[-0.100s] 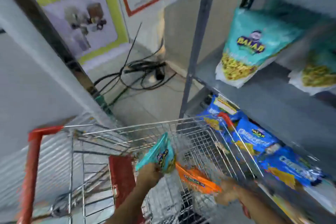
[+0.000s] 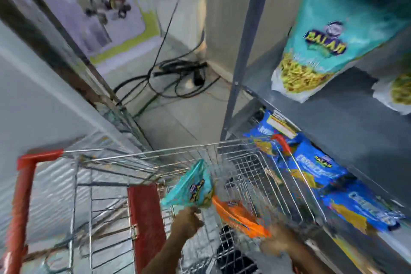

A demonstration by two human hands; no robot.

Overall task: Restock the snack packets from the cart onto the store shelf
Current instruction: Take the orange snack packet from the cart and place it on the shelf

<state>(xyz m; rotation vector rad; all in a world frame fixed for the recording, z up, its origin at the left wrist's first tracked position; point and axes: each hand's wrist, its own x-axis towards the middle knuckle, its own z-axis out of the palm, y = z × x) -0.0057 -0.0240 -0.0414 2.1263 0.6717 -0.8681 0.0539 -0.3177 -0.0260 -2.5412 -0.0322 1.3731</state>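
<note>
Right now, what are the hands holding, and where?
The left hand pinches the teal packet by its bottom edge. The right hand holds the orange packet at its near end.

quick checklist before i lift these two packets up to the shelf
1. Left hand grips the teal packet: ok, held by its lower edge.
2. Right hand grips the orange packet: cannot tell, too blurred to see the fingers.
3. Both packets clear of the cart rim: cannot tell; they show at or below it.
4. Free space on the shelf beside the teal packets there: ok, bare metal in front of them.
5. Matching stock: ok for teal; no orange packets visible on the shelves.
</note>
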